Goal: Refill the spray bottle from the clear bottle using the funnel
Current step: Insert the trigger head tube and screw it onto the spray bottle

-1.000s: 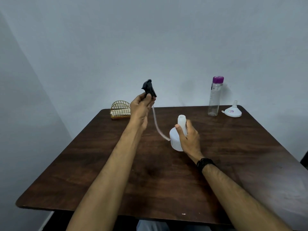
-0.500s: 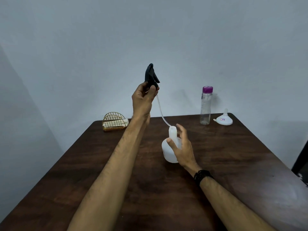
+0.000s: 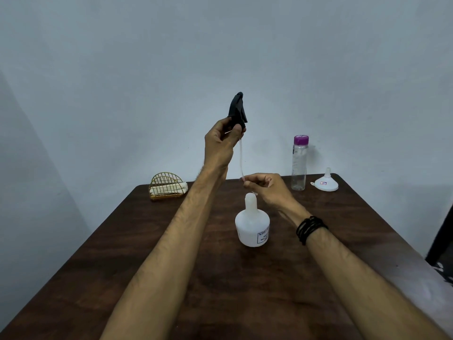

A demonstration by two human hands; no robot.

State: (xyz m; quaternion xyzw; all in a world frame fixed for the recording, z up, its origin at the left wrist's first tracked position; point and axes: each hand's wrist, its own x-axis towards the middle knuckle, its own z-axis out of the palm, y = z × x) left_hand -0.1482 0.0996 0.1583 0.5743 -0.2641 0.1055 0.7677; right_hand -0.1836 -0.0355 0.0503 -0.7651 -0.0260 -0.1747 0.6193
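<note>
The white spray bottle body [image 3: 252,224] stands upright and uncapped at the table's middle. My left hand [image 3: 220,143] holds the black spray head [image 3: 237,110] high above it, and the thin clear dip tube [image 3: 241,160] hangs down from the head. My right hand [image 3: 266,187] pinches the tube's lower end just above the bottle neck. The clear bottle [image 3: 299,163] with a purple cap stands at the back right. Beside it the white funnel [image 3: 326,184] rests upside down on the table.
A gold wire holder [image 3: 166,185] with white paper sits at the table's [image 3: 220,278] back left corner. A plain wall rises right behind the table. A dark object shows at the right edge of the view, past the table.
My left hand has lifted the spray head higher, drawing the tube out of the bottle. My right hand let go of the bottle body and took hold of the tube's end.
</note>
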